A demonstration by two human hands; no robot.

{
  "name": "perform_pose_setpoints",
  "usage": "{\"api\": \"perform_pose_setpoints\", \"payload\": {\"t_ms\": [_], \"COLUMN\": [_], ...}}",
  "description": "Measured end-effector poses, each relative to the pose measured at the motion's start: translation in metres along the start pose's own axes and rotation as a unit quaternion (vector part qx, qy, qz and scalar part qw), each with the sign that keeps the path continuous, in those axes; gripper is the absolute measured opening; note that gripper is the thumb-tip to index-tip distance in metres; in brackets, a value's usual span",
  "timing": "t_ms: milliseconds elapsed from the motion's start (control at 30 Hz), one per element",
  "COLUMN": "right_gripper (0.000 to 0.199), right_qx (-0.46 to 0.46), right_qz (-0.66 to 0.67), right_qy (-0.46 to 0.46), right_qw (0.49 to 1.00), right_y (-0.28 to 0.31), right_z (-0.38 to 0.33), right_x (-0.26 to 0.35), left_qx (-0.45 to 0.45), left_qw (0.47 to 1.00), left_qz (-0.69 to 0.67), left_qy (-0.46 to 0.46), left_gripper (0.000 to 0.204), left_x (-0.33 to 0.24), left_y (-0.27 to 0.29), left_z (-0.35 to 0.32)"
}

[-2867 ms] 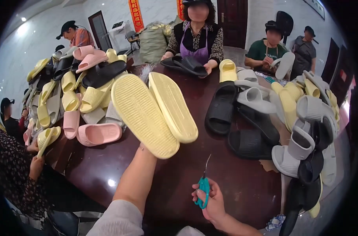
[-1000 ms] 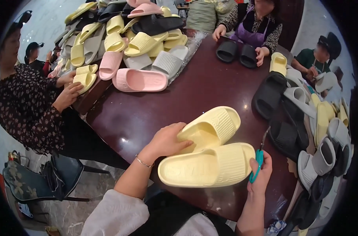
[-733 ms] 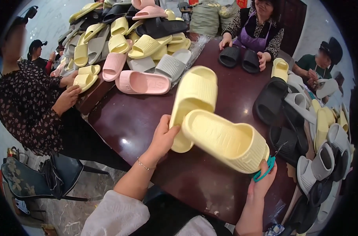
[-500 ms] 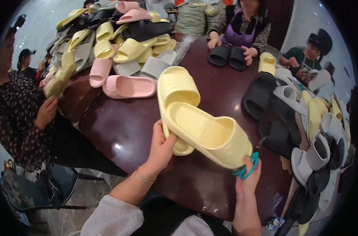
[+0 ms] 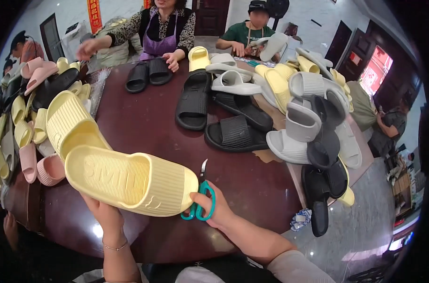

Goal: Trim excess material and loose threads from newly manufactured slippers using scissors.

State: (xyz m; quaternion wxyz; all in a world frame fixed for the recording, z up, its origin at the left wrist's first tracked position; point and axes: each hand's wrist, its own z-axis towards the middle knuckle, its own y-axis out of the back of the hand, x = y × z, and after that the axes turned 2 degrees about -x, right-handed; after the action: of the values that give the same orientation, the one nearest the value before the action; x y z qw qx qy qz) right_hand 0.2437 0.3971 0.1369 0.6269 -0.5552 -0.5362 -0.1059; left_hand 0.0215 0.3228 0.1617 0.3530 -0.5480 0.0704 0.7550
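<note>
A pair of pale yellow slide slippers is held above the table, one overlapping the other. The front slipper (image 5: pixel 169 184) lies tilted with its ribbed strap to the right and raised lettering on its footbed. Behind it, at upper left, is the other slipper (image 5: pixel 69 117). My left hand (image 5: pixel 105 214) grips them from below, its fingers mostly hidden by the front slipper. My right hand (image 5: pixel 218 205) is closed round teal-handled scissors (image 5: pixel 198 207), blades pointing up and away, while its thumb presses the front slipper's toe end.
The dark red table (image 5: pixel 143 125) carries a mixed slipper heap (image 5: pixel 23 113) at left and grey, black and yellow slippers (image 5: pixel 240 111) at right. Across it, a person in a purple apron (image 5: pixel 161 37) touches black slippers (image 5: pixel 148 74). Another person (image 5: pixel 250 35) sits far right, near a grey slipper.
My view has swung to the right. Both slippers have turned flatter, with the front one's footbed facing me more fully. The person across has lifted one hand off the black slippers, reaching left.
</note>
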Motion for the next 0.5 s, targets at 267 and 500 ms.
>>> {"api": "perform_pose_setpoints", "payload": {"t_ms": [267, 500], "right_gripper": [0.028, 0.037], "right_qx": [-0.024, 0.065], "right_qz": [0.017, -0.038], "right_qy": [-0.016, -0.054], "right_qw": [0.999, 0.996], "right_y": [-0.007, -0.024], "right_z": [0.004, -0.017], "right_x": [-0.010, -0.008], "left_qx": [-0.088, -0.012], "left_qw": [0.989, 1.000], "left_qz": [0.116, 0.008], "left_qy": [-0.028, 0.014], "left_gripper": [0.049, 0.058], "left_x": [0.027, 0.022], "left_y": [0.004, 0.013], "left_z": [-0.006, -0.004]}}
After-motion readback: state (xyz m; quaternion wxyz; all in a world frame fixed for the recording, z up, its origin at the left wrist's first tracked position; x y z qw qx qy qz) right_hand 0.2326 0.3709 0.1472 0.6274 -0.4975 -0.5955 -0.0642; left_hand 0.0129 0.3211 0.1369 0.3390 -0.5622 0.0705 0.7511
